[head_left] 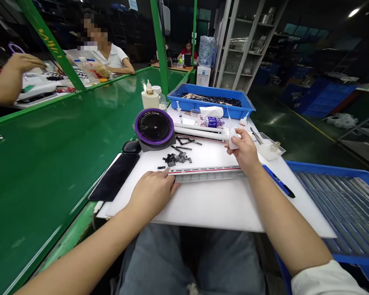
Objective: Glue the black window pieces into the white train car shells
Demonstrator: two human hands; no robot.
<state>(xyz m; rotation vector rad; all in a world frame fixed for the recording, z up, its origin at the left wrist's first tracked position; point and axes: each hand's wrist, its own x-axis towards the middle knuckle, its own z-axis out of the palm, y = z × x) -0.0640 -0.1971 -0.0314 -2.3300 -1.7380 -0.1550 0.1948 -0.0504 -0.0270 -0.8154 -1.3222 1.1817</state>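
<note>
My left hand [153, 189] grips the left end of a long clear strip [207, 174] with a red line along it, lying across the white board. Raised over the strip's right end, my right hand [243, 150] is closed around a small white squeeze bottle [233, 140] whose thin tip points up. A pile of small black pieces [176, 157] lies just behind the strip's left end. More strips [199, 133] lie farther back, behind the loose pieces.
A round black fan with a purple rim [154, 127] stands at the back left, near a dark phone [114, 177]. Behind is a blue tray [249, 107] of black parts. A blue cutter [278, 181] lies right; a blue bin [298, 166] of clear strips stands beyond. People sit across the green belt [64, 139].
</note>
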